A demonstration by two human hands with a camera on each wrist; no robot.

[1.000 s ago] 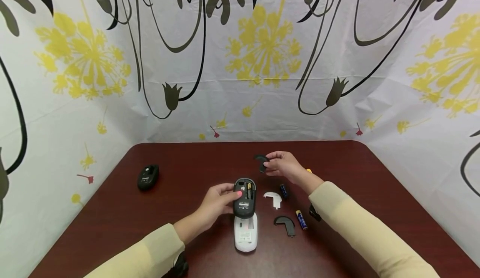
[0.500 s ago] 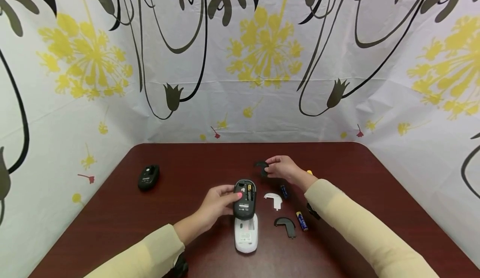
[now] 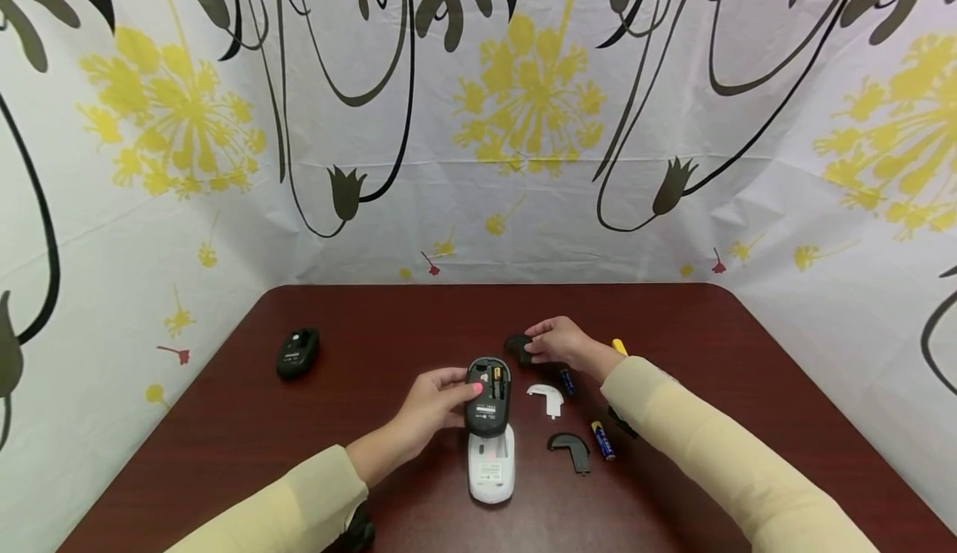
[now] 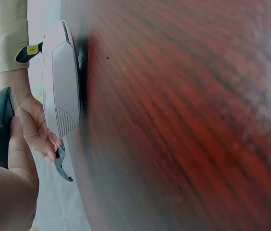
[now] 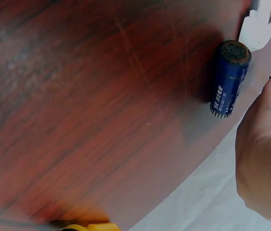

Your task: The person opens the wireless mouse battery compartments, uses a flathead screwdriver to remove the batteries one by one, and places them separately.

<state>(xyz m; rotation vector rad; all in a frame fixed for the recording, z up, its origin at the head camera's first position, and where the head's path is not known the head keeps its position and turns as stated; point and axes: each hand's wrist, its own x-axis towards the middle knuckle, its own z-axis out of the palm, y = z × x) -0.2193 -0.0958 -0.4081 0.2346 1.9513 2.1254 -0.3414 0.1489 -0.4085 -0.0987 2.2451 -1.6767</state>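
My left hand [image 3: 429, 408] grips a dark computer mouse [image 3: 488, 413] by its side, underside up, thumb across its bottom. The battery bay is uncovered, with gold-and-black battery showing inside. Just beyond, my right hand [image 3: 562, 342] pinches a dark curved battery cover [image 3: 517, 349] between thumb and fingers. In the left wrist view that cover [image 4: 61, 164] hangs from the right fingertips. A white mouse [image 3: 490, 478] lies bottom up on the table, its bay uncovered, partly overlapped by the held mouse in the head view.
Right of the mice lie a white battery cover [image 3: 549, 398], a dark grey cover [image 3: 574, 450], a blue battery [image 3: 602, 442] and another battery [image 3: 566, 382]. A yellow item [image 3: 619, 346] shows behind the right wrist. Another black mouse [image 3: 297, 354] lies at the table's left.
My right hand has lowered the dark cover nearer to the held mouse, and the cover has turned in the fingers. The left hand stays in place. More of the yellow item shows.
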